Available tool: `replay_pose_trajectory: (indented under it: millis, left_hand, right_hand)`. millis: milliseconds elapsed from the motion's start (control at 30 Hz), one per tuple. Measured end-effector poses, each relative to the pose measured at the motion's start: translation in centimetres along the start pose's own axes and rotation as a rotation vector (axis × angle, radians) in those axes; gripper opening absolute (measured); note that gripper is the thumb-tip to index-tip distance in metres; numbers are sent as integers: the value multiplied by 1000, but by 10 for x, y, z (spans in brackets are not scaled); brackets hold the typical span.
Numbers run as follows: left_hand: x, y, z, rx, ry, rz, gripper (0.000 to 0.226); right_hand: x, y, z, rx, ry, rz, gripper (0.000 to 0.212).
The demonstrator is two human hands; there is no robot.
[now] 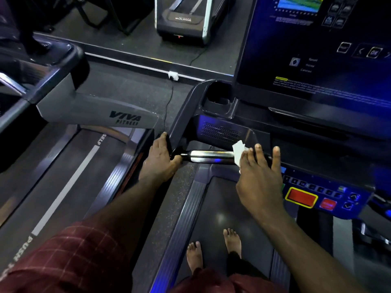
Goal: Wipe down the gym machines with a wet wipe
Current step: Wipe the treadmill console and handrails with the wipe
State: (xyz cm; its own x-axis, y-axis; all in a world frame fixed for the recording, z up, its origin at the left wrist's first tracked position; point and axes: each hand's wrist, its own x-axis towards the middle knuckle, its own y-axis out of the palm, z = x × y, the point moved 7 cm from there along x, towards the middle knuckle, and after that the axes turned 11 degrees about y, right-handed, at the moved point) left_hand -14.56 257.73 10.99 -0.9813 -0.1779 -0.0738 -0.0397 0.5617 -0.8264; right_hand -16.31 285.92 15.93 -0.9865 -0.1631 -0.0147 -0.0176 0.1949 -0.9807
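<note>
Right hand (pixel 259 178), fingers flat, is pressing the wipe (pixel 238 152) on the bar (pixel 211 155) — left hand (pixel 160 159) is gripping the frame (pixel 179 119) — next, I think, rubbing left.

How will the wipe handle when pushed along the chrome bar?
Likely floppy: the wipe is crumpled, one corner sticking up beyond the right hand. Probably very light; straight fingers alone pin it to the bar. May slide easily, since the bar looks polished and smooth.
</note>
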Motion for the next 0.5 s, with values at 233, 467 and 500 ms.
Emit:
replay_pose_trajectory:
  millis: [233, 467, 500]
  left_hand:
    - [-22, 1, 14, 72, -188, 62, 119]
    - [-100, 2, 44, 220, -484, 53, 96]
    - [-113, 0, 42, 235, -528, 47, 90]
  right_hand:
    - [3, -20, -2, 623, -123, 102, 40]
    - [41, 4, 22, 1649, 167, 688, 26]
    - [46, 7, 28, 1712, 205, 759, 23]
